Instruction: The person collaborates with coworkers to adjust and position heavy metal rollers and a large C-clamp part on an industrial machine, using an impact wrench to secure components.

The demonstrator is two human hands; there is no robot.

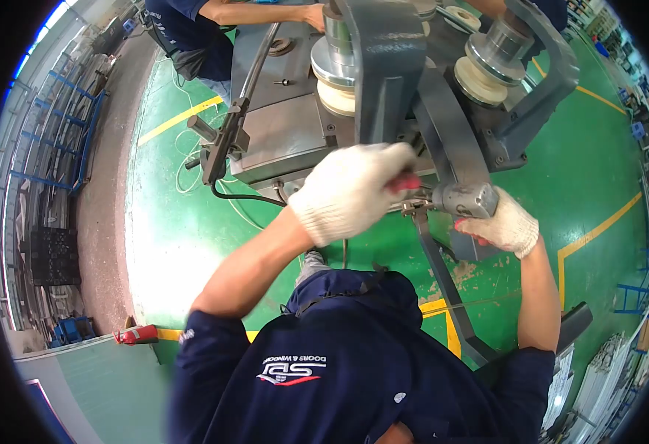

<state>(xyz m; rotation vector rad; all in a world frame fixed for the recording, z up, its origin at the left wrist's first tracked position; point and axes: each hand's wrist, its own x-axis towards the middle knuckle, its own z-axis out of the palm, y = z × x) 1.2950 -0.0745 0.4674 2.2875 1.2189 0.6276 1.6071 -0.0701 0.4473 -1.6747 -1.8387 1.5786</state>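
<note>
Both of my hands wear white knitted gloves with red showing at the fingers. My left hand (354, 191) is curled closed in front of the machine's upright bracket, slightly blurred, and what it holds is hidden. My right hand (508, 224) is closed around the underside of a grey metal cylinder (463, 200) with a block-like end, at the machine's near edge. Between the hands, small metal fittings (416, 200) sit close to the left fingers. Above them rises the dark grey bracket (391, 74) of a roller bending machine.
Steel rollers with cream rings (335, 96) stand on the machine bed (287, 140). A co-worker's hand (314, 16) touches the left roller; another person's arm shows at upper right. A metal arm (224, 140) juts out left. A fire extinguisher (136, 334) lies lower left.
</note>
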